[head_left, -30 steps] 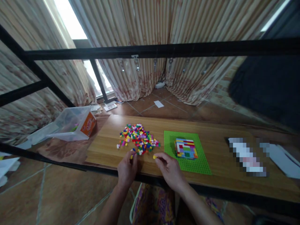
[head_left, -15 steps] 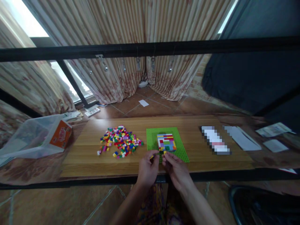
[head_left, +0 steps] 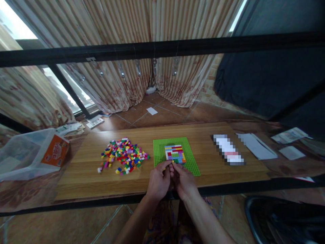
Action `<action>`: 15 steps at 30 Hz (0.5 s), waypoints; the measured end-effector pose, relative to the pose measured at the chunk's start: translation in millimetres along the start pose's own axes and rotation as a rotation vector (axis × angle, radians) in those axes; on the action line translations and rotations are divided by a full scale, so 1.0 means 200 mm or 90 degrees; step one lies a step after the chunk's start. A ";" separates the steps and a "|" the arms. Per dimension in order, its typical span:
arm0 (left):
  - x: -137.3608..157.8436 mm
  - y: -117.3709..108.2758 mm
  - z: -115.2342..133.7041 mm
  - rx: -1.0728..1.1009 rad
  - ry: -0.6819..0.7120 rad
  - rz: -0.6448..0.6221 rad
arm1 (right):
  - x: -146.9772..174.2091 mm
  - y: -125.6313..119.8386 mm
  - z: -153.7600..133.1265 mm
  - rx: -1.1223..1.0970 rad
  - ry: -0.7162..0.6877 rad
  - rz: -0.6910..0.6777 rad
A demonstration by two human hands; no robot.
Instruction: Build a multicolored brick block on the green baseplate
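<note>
Together, my left hand [head_left: 158,181] and right hand [head_left: 185,181] curl beside the brick block [head_left: 175,153]; what they grasp, I cannot tell.

There are two hands [head_left: 159,181], one baseplate [head_left: 191,157], one brick pile [head_left: 124,155].

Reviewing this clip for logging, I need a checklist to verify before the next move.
1. Green studded plastic baseplate on wood-grain tabletop: ok.
2. Multicoloured rectangular brick structure on the baseplate: ok.
3. Left hand and right hand close together: ok.
4. What each hand holds: cannot tell, fingers hide it.
5. Structure's near edge fully visible: not ok, partly covered.
6. Loose multicoloured plastic bricks off the baseplate: ok.
</note>
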State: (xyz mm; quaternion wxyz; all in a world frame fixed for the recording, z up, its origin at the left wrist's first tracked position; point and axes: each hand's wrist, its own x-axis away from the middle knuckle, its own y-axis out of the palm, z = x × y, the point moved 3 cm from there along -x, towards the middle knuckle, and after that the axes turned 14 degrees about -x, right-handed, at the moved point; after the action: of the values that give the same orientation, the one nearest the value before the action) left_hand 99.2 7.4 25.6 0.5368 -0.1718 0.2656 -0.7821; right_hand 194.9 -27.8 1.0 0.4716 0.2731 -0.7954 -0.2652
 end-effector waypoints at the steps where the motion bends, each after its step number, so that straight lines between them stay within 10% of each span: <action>1: 0.00 0.00 0.00 -0.004 0.007 -0.005 | 0.00 0.00 0.00 0.012 -0.012 0.006; 15: 0.01 0.04 -0.01 -0.070 0.072 0.000 | 0.01 -0.05 -0.07 0.331 -0.324 0.004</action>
State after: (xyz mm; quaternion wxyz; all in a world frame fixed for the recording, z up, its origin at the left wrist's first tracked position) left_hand 102.5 4.7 18.8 0.5106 -0.1570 0.3378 -0.7749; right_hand 209.4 -38.1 1.1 0.1743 0.3065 -0.9291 -0.1120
